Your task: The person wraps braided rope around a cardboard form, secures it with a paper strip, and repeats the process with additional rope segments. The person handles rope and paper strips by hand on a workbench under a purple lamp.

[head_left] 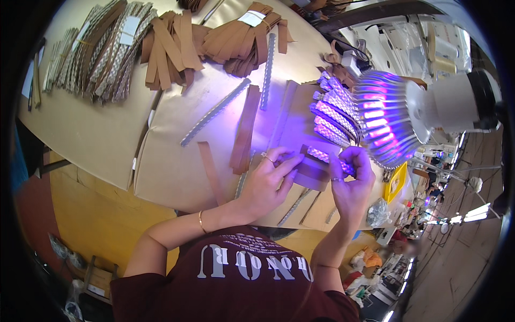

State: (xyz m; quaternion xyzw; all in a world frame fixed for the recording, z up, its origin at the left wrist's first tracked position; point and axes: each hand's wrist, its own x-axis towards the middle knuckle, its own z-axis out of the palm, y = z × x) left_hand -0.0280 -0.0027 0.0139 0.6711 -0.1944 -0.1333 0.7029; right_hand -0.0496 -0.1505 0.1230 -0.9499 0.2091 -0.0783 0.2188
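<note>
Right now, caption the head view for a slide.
Left hand at a brown piece, right hand on a braided strip, beside a lamp casting purple light.

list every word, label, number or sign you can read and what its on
Shirt: large white letters, smaller lines above; wording not copied.
White label on the braids: too small to read.
White label on the brown strips: too small to read.

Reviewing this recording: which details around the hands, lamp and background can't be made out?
Head view: part of the lit braided strip, covered by the right hand.
Head view: whether the left hand grips the brown piece or only touches it; its own fingers hide the contact.
Head view: rightmost part of the braided bundle, behind the lamp.
Head view: background clutter in detail, too small.
</note>
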